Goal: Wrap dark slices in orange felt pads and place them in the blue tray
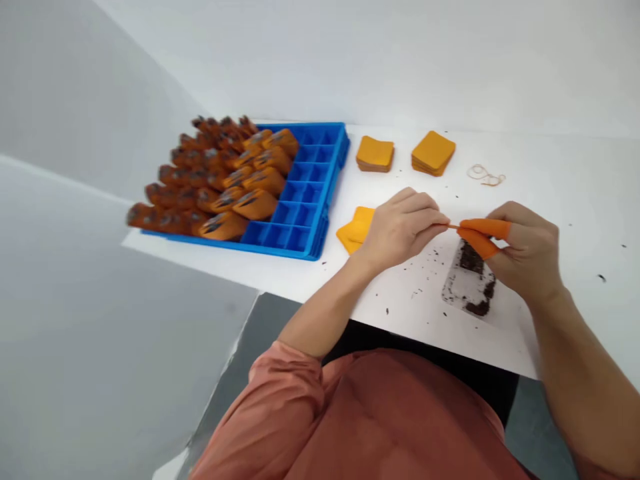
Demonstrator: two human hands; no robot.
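My left hand (406, 225) pinches one end of a thin orange-brown strip (453, 227) between thumb and fingertips. At its other end, my right hand (520, 243) closes on it with thumb and forefinger, both wearing orange finger cots. I cannot tell whether the strip is a rolled piece, a cord or an edge-on sheet. Just below my right hand lies a clear plastic box (457, 293) with dark brown crumbs in it. Loose yellow-orange squares (356, 230) lie beside my left hand, partly hidden by it.
A blue compartment tray (320, 230) at the left holds many orange pouches (260, 203) with dark openings. Two stacks of yellow-orange squares, a left stack (375, 153) and a right stack (433, 152), stand at the back. A thin cord (485, 176) lies right of them. Dark crumbs dot the white table (400, 303).
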